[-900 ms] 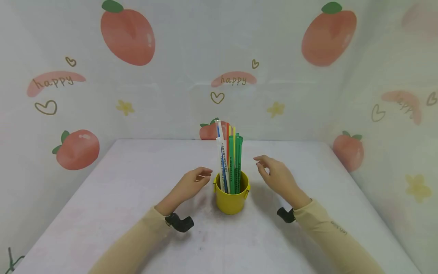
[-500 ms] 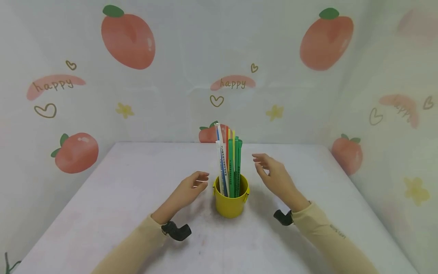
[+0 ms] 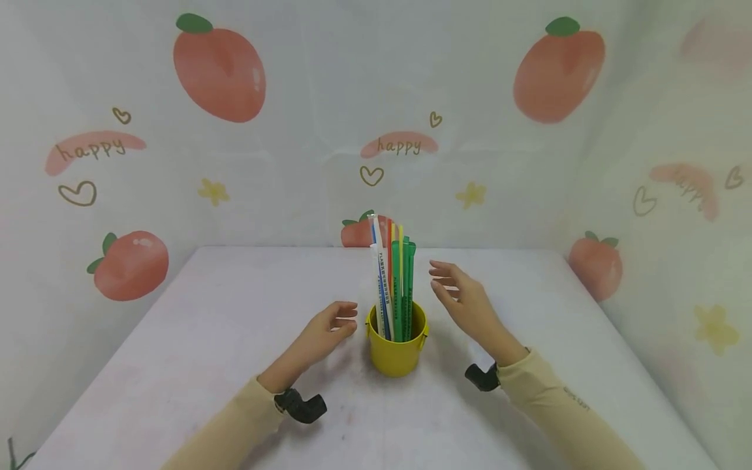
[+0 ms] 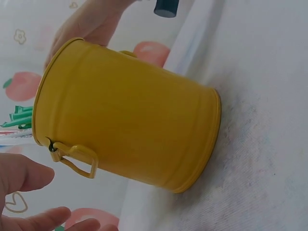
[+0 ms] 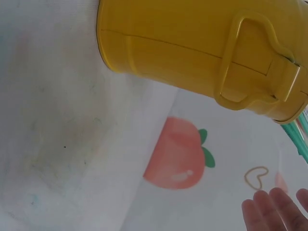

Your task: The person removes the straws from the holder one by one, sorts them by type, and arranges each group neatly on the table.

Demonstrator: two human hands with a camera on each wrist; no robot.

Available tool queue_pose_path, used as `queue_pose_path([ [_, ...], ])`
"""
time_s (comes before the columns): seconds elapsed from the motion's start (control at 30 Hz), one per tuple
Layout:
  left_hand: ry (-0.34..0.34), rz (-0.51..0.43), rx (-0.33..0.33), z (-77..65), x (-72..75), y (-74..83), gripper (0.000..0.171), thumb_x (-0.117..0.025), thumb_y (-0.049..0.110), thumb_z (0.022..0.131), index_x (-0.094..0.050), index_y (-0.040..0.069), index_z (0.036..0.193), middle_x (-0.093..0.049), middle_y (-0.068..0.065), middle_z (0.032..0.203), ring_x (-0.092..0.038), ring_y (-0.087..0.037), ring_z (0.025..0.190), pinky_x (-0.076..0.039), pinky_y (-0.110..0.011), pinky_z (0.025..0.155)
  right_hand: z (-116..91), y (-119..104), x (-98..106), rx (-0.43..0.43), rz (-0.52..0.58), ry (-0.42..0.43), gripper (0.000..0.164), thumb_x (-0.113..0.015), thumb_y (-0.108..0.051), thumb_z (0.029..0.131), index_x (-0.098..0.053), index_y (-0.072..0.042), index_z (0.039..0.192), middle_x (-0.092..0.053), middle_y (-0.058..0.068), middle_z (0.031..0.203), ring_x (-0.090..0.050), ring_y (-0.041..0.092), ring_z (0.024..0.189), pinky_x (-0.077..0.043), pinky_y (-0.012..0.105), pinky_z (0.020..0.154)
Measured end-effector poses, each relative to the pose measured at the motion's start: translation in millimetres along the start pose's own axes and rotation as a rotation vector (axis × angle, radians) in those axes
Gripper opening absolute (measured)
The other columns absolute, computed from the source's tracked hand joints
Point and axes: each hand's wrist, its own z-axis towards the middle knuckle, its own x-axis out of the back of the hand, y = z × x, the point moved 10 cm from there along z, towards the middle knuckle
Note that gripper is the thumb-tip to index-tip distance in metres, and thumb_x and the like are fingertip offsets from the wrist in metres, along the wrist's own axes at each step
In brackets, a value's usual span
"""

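In the middle of the table stands a small yellow bucket (image 3: 395, 359) with little handles on its sides. Wrapped drinking straws (image 3: 397, 287) stand upright in it, white, green, red and yellow, some with printing on the wrappers. My left hand (image 3: 322, 333) is just left of the rim, fingers loosely extended and apart from the bucket. Over to the right, my right hand (image 3: 467, 303) hovers higher, its fingertips pointing at the straws with a gap between. The left wrist view shows the bucket's handle (image 4: 79, 156) close to my thumb. Neither hand holds anything.
The table (image 3: 235, 365) has a pale cloth cover. Behind and beside it hang white sheets (image 3: 311, 85) printed with red fruit and "happy" lettering. A black curved piece is strapped at each wrist. A thin dark green strand (image 3: 17, 457) shows at the lower left.
The head view has tilted up a little. My right hand has risen slightly and come nearer the straws. My left hand has drawn back slightly from the bucket. Bucket and straws stay put.
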Motion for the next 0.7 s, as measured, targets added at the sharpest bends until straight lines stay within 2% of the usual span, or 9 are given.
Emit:
queue_pose_path([
  [0.2,-0.050,-0.100,-0.024,-1.5,-6.2,-2.0,0.053,-0.065,0.011,0.091,-0.045,0.007,0.140,-0.053,-0.014,0.139,-0.054,-0.032,0.125,-0.052,-0.045,0.099,-0.4,2.7,-5.7,-0.040,0.070,-0.031,0.046,-0.057,-0.024,0.098,-0.045,-0.017,0.142,-0.059,0.011,0.133,-0.060,0.029,0.119,-0.054,0.048,0.095],
  [0.47,-0.145,-0.189,-0.048,-3.6,-14.6,-2.7,0.068,-0.073,0.003,0.083,-0.040,0.004,0.143,-0.045,-0.018,0.145,-0.046,-0.037,0.132,-0.042,-0.048,0.109,4.0,3.2,-15.3,-0.091,0.112,-0.083,0.050,-0.057,-0.029,0.098,-0.042,-0.019,0.144,-0.056,0.011,0.137,-0.056,0.029,0.123,-0.050,0.050,0.100],
  [0.6,-0.191,-0.228,-0.048,-4.1,-21.6,-2.1,0.077,-0.077,0.004,0.080,-0.036,0.003,0.145,-0.040,-0.020,0.148,-0.039,-0.038,0.137,-0.036,-0.049,0.112,6.6,3.5,-18.7,-0.117,0.133,-0.102,0.051,-0.059,-0.030,0.097,-0.042,-0.018,0.144,-0.056,0.012,0.138,-0.055,0.031,0.125,-0.048,0.051,0.102],
  [0.7,-0.201,-0.256,-0.040,-3.7,-24.4,-3.7,0.082,-0.080,0.007,0.077,-0.035,0.004,0.146,-0.039,-0.018,0.149,-0.038,-0.037,0.138,-0.035,-0.049,0.113,7.8,4.9,-21.9,-0.139,0.156,-0.117,0.053,-0.060,-0.031,0.096,-0.042,-0.019,0.145,-0.055,0.013,0.138,-0.055,0.034,0.125,-0.049,0.053,0.101],
])
